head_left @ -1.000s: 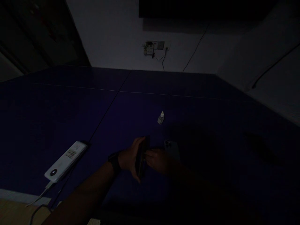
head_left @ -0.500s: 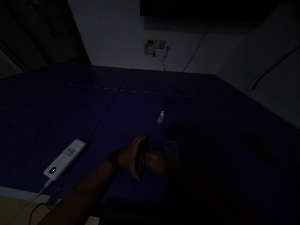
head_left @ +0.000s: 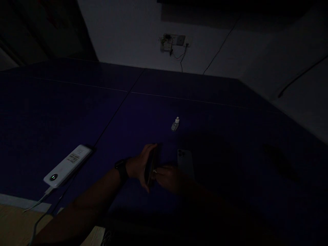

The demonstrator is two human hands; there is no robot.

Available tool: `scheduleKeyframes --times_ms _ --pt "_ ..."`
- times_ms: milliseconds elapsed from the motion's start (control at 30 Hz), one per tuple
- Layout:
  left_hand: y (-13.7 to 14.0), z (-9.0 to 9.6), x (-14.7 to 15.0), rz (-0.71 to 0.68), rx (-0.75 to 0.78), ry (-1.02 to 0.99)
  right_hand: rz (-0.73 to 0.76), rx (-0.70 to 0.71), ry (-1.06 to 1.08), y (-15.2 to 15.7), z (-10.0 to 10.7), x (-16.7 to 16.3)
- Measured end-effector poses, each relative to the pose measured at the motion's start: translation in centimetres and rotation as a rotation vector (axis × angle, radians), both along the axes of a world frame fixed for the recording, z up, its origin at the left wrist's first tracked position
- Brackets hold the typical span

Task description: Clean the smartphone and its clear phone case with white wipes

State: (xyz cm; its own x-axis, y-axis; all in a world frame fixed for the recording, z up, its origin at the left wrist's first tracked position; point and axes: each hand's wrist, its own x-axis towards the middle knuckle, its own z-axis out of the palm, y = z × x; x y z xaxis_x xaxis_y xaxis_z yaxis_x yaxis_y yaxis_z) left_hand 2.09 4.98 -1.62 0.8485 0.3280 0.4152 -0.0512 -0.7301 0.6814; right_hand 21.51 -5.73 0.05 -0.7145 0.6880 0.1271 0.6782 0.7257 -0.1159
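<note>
The scene is very dim. My left hand (head_left: 139,167), with a dark watch (head_left: 122,168) on its wrist, grips a thin dark phone-like slab (head_left: 151,167) by its opposite edges, tilted up on its side. My right hand (head_left: 166,176) has its fingers pinched together against the slab's right-hand face. A small pale spot shows at those fingertips, too dim to name. Just right of my right hand a grey phone (head_left: 186,162) lies with its cameras up, its lower part covered by my arm. Beyond both hands stands a small clear bottle (head_left: 175,125) with a white cap.
A white power bank (head_left: 68,165) with a plugged-in cable (head_left: 38,203) lies at the left on the dark blue table (head_left: 102,106). Wall sockets (head_left: 176,40) with hanging cords are at the back. A dark shape (head_left: 280,162) lies at the right, unclear.
The view has tipped slightly downward on the wall and shifted. My right fingertips have moved slightly along the slab's face. My left hand keeps its grip.
</note>
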Motion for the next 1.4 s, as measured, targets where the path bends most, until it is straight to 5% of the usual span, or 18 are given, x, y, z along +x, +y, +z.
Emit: scheduleKeyframes --times_ms 167,433,633,833,1033,1400 --pt "0.1 -0.1 -0.1 -0.006 -0.030 -0.003 0.196 0.095 0.064 -1.6 -0.7 -0.3" --pt "0.2 0.0 0.0 0.002 0.026 0.021 0.063 0.128 -0.003 0.5 -0.3 -0.2" --pt "0.1 0.0 -0.1 0.013 -0.025 0.024 0.165 0.067 0.022 -0.9 -0.7 -0.4" --pt "0.0 -0.3 -0.1 0.007 -0.010 0.019 0.032 0.112 -0.017 0.9 -0.4 0.2" --pt "0.1 -0.2 -0.1 -0.001 -0.067 0.003 0.190 0.111 0.025 -0.4 -0.6 -0.4" --pt "-0.4 0.9 -0.8 -0.038 -0.271 0.019 -0.149 0.130 0.345 -1.3 1.4 -0.5"
